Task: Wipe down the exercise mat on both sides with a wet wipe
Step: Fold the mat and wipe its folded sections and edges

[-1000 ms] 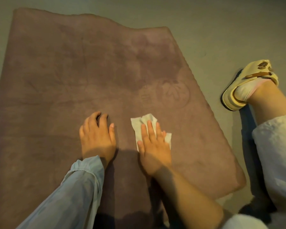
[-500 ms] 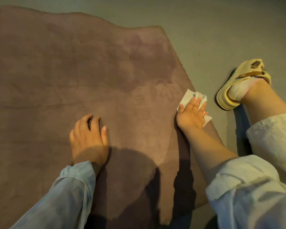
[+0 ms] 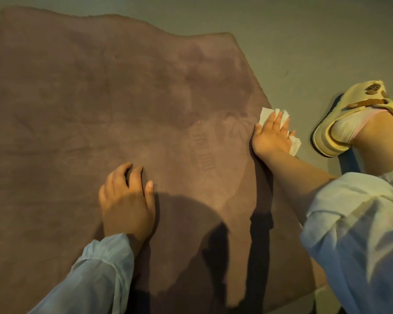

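Mat: wide mauve suede-textured exercise mat (image 3: 100,98) flat on grey floor (image 3: 304,41). My right hand (image 3: 271,138), fingers straight, presses crumpled white wet wipe (image 3: 264,114) at mat's right edge; left hand (image 3: 126,201) rests w/ fingers bent, holding nothing.

A single head-worn view looks steeply down and forward from close above the floor (image 3: 304,41). The mat (image 3: 100,109) fills the frame from 6 to 12 o'clock and leftward. Both forearms enter from the bottom edge, at 7 and 4 o'clock. A sandalled foot (image 3: 354,118) sits at 3 o'clock.
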`<action>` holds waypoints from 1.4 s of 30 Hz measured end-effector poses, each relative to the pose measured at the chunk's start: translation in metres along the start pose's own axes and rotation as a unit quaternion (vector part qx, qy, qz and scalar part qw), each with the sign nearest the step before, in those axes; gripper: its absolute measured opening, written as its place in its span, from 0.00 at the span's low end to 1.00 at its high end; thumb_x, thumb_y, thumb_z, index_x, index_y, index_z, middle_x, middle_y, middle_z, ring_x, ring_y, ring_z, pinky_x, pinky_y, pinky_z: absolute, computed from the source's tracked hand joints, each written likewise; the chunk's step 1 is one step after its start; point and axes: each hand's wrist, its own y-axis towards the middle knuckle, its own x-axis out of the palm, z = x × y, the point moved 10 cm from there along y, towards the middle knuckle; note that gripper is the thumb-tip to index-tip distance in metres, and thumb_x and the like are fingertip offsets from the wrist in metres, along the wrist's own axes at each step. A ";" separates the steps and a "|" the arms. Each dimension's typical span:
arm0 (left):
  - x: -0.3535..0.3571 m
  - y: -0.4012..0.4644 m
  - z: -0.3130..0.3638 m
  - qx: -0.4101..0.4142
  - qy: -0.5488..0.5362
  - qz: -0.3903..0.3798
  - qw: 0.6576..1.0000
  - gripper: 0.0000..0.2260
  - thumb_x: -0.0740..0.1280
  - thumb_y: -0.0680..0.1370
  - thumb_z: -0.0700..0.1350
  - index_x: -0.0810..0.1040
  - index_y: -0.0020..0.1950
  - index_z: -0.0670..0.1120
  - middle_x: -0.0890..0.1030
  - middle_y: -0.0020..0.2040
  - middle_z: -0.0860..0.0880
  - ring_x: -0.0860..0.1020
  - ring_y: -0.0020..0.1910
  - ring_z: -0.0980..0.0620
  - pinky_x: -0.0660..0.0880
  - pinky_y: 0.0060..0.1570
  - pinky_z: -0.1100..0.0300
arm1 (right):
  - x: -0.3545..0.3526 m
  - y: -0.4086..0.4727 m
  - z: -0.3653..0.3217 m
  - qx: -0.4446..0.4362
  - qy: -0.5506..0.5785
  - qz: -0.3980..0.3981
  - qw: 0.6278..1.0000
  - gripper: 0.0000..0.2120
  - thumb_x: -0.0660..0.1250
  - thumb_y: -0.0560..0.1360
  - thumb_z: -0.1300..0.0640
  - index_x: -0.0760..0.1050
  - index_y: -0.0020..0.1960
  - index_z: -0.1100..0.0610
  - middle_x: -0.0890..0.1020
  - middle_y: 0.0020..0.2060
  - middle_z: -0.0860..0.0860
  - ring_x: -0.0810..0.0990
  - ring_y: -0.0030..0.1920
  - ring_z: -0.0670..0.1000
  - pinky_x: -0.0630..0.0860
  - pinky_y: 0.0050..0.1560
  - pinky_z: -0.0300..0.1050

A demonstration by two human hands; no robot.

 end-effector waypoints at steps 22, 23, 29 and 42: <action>0.005 0.002 -0.004 0.000 -0.002 -0.040 0.999 0.15 0.65 0.77 0.42 0.75 0.61 0.36 0.73 0.62 0.36 0.70 0.61 0.35 0.65 0.59 0.40 | -0.028 -0.199 -0.068 -0.173 0.448 0.055 0.876 0.19 0.61 0.74 0.71 0.77 0.61 0.59 0.74 0.58 0.44 0.69 0.59 0.36 0.63 0.63 0.26; 0.004 0.001 -0.004 -0.001 -0.005 -0.037 0.999 0.15 0.65 0.77 0.42 0.75 0.61 0.36 0.73 0.62 0.36 0.70 0.61 0.35 0.65 0.59 0.40 | -0.038 -0.191 -0.058 -0.140 0.472 0.072 0.868 0.19 0.60 0.73 0.73 0.78 0.58 0.59 0.76 0.55 0.45 0.72 0.56 0.38 0.66 0.62 0.28; 0.004 0.000 -0.004 -0.003 -0.014 -0.017 1.000 0.14 0.66 0.76 0.42 0.75 0.60 0.37 0.73 0.61 0.36 0.71 0.59 0.35 0.66 0.57 0.40 | -0.048 -0.139 -0.025 -0.066 0.445 0.058 0.891 0.15 0.62 0.71 0.72 0.79 0.49 0.55 0.80 0.51 0.51 0.78 0.53 0.49 0.71 0.49 0.30; 0.006 0.001 -0.006 -0.013 -0.020 -0.027 0.999 0.19 0.58 0.76 0.48 0.75 0.61 0.39 0.74 0.61 0.38 0.71 0.60 0.37 0.66 0.58 0.41 | 0.029 -0.146 -0.095 -0.271 0.097 -0.011 0.957 0.25 0.53 0.81 0.49 0.57 0.76 0.55 0.57 0.75 0.56 0.51 0.76 0.57 0.42 0.73 0.46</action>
